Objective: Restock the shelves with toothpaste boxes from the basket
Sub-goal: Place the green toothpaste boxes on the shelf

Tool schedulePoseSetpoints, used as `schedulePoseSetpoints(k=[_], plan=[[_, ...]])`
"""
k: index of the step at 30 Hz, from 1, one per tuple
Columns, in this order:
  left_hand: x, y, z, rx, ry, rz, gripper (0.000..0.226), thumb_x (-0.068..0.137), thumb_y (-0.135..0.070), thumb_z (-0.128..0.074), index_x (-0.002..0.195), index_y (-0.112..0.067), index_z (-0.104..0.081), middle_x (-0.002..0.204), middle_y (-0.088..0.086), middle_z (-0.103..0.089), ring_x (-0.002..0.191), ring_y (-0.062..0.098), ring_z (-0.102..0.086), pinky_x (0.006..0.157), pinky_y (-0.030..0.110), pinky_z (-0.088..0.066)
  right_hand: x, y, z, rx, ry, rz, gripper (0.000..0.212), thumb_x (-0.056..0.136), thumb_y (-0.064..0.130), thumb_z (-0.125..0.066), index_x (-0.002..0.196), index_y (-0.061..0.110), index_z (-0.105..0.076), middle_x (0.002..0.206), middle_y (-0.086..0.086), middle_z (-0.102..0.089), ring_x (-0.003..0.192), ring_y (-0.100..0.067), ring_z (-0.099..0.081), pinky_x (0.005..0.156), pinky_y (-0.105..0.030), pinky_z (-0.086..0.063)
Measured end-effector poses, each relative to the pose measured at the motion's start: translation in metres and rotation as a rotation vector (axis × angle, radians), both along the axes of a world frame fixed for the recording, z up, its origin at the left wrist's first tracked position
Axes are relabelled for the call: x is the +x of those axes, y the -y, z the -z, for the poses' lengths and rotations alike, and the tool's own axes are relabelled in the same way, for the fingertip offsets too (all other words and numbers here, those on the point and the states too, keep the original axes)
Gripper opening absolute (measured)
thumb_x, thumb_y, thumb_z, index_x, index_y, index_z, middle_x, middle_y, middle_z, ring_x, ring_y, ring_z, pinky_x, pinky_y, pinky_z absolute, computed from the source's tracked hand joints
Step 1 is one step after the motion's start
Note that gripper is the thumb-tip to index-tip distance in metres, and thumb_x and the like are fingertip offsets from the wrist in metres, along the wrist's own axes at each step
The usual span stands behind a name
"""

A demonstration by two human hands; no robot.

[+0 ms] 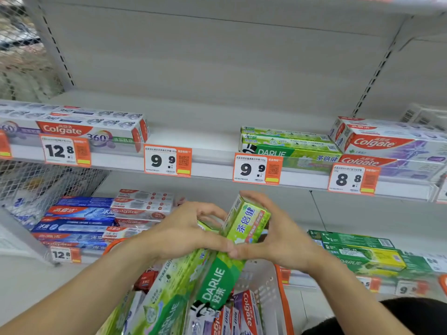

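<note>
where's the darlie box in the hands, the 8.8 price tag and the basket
green Darlie box [246, 220], head view, on its light green printed side between both hands
8.8 price tag [348, 179], head view, on the white part with the digits
basket [266, 284], head view, on its white perforated right wall

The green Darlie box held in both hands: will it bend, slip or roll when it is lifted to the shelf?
The Darlie box looks like stiff printed card, so it probably stays straight. Its flat sides should not roll. The glossy surface may slip a little; the left hand and right hand share the grip.
</note>
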State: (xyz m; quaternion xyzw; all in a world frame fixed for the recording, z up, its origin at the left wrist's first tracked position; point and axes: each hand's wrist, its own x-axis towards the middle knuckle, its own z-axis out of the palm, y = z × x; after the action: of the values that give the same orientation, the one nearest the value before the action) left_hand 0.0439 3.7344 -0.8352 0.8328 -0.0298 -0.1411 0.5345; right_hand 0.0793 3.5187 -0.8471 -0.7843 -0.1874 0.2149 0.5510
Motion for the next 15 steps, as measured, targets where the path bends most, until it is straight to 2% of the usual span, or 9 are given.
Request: schedulePoseSetpoints(k=[2,4,7,9,11,13,15], plan=[[0.001,0.004,-0.002,-0.019,0.005,0.002,0.053,0.052,-0.051,-0.086,0.101,-0.035,-0.075,0.105,-0.006,-0.075,0.103,0.006,-0.068,0.101,0.041,-0.049,0.003,0.007,-0.019,0.019,0.04,-0.039,0.11,0.066,0.012,-0.093,0.146,0.055,-0.03,0.12,-0.006,-0.068,0.1,-0.024,-0.073,0.09,-0.049,-0.058],[0.003,0.008,-0.004,-0.079,0.013,-0.051,0.062,0.052,-0.052,-0.086,0.11,-0.034,-0.072,0.109,-0.004,-0.075,0.103,0.011,-0.071,0.101,0.046,-0.051,0.006,0.013,-0.036,0.07,0.084,-0.044,0.103,0.073,0.0,-0.086,0.145,0.055,-0.035,0.119,-0.009,-0.066,0.094,-0.033,-0.073,0.077,-0.052,-0.061],[0.005,0.015,-0.009,-0.11,0.025,-0.129,0.07,0.049,-0.057,-0.085,0.114,-0.038,-0.067,0.109,-0.007,-0.074,0.099,0.012,-0.073,0.098,0.051,-0.053,0.016,0.024,-0.065,0.127,0.181,0.019,0.08,0.077,-0.006,-0.079,0.139,0.036,-0.052,0.104,0.0,-0.07,0.083,-0.032,-0.073,0.065,-0.051,-0.062],[0.008,0.015,-0.012,-0.097,0.042,-0.16,0.068,0.047,-0.059,-0.084,0.111,-0.04,-0.068,0.108,-0.009,-0.074,0.098,0.009,-0.072,0.098,0.049,-0.053,0.026,0.034,-0.086,0.195,0.228,0.108,0.069,0.075,-0.008,-0.077,0.131,0.025,-0.056,0.096,-0.005,-0.071,0.078,-0.031,-0.073,0.063,-0.049,-0.062],[0.014,0.014,-0.018,-0.089,0.067,-0.231,0.067,0.048,-0.059,-0.084,0.111,-0.043,-0.068,0.108,-0.01,-0.072,0.098,0.004,-0.07,0.096,0.042,-0.054,0.038,0.044,-0.104,0.283,0.253,0.194,0.062,0.074,-0.012,-0.074,0.123,0.019,-0.054,0.087,-0.011,-0.072,0.075,-0.032,-0.074,0.061,-0.045,-0.062],[0.019,0.011,-0.026,-0.132,0.086,-0.306,0.068,0.05,-0.053,-0.084,0.116,-0.044,-0.066,0.107,-0.008,-0.07,0.094,0.004,-0.07,0.091,0.034,-0.053,0.049,0.052,-0.113,0.358,0.258,0.242,0.056,0.076,-0.015,-0.071,0.116,0.017,-0.049,0.076,-0.007,-0.072,0.069,-0.028,-0.074,0.058,-0.037,-0.062],[0.026,0.01,-0.035,-0.212,0.132,-0.337,0.071,0.049,-0.051,-0.086,0.116,-0.038,-0.069,0.106,-0.006,-0.074,0.097,0.009,-0.071,0.097,0.036,-0.051,0.057,0.054,-0.117,0.438,0.231,0.247,0.051,0.075,-0.013,-0.069,0.11,0.016,-0.046,0.071,-0.003,-0.071,0.064,-0.023,-0.071,0.058,-0.033,-0.061]])
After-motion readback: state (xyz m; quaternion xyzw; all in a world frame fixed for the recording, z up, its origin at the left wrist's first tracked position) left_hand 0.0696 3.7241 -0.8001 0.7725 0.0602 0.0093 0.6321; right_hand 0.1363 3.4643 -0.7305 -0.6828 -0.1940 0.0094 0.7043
